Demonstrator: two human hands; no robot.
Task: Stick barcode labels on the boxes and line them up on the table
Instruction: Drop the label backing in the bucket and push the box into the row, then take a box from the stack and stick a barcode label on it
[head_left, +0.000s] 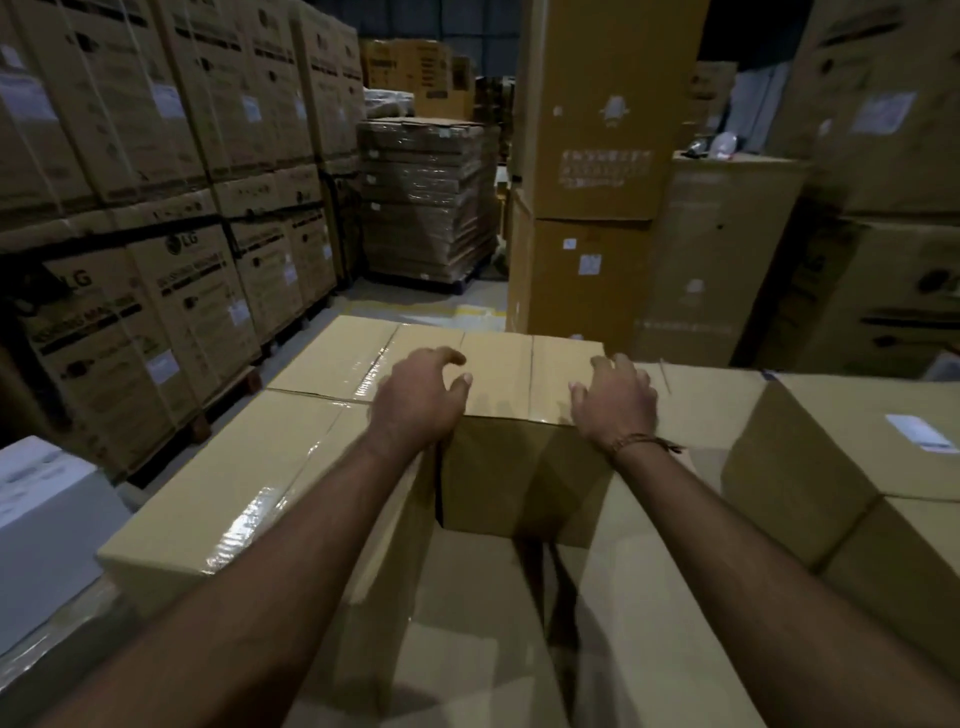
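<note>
Several plain brown boxes stand packed together in front of me. Both my hands reach out over the far middle box (498, 364), whose top is sealed with clear tape. My left hand (421, 395) hovers at its near left edge with fingers spread and loosely curled, holding nothing. My right hand (615, 397) lies at the near right edge, fingers spread on the top, a thread band on the wrist. A box at the right (810, 457) carries a white barcode label (922, 433). The long box on the left (249, 483) shows no label.
Tall stacks of printed cartons (156, 234) line the left side and the right. A wrapped pallet of flat cardboard (426, 202) stands behind, across a strip of floor. A white box (41, 499) sits at the near left.
</note>
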